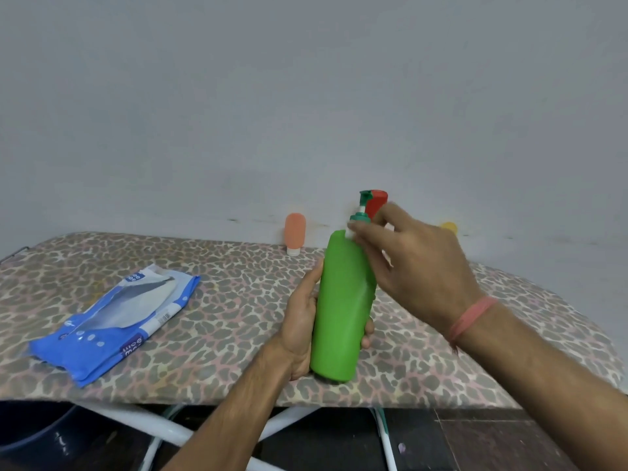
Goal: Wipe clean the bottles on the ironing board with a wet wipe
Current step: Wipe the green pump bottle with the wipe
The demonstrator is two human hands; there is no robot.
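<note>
Green plastic makes up the tall pump bottle, which stands a little tilted near the middle of the view, above the near edge of the ironing board with its spotted leopard-print cover. The left hand wraps round the lower part of this bottle from the 9 o'clock side, with its grip clamped on the green body; fingertips peek out at the 3 o'clock side. The right hand reaches in from 4 o'clock, and its fingers pinch a small white wet wipe against the bottle's neck, just under the dark green pump top. A pink thread band goes round the right wrist. Right behind the pump, at 12 o'clock, a red bottle shows, mostly hidden by the hand. A small orange squeeze tube with a white cap stands upside down on its cap at the far edge of the board, at about 11 o'clock from the green bottle. Something small and yellow peeks over the right hand at 1 o'clock; it is too blurry to tell what it is. A blue and white soft pack of wet wipes lies flat on the board at 9 o'clock, well apart from the bottles. A plain grey wall rises behind the board.
</note>
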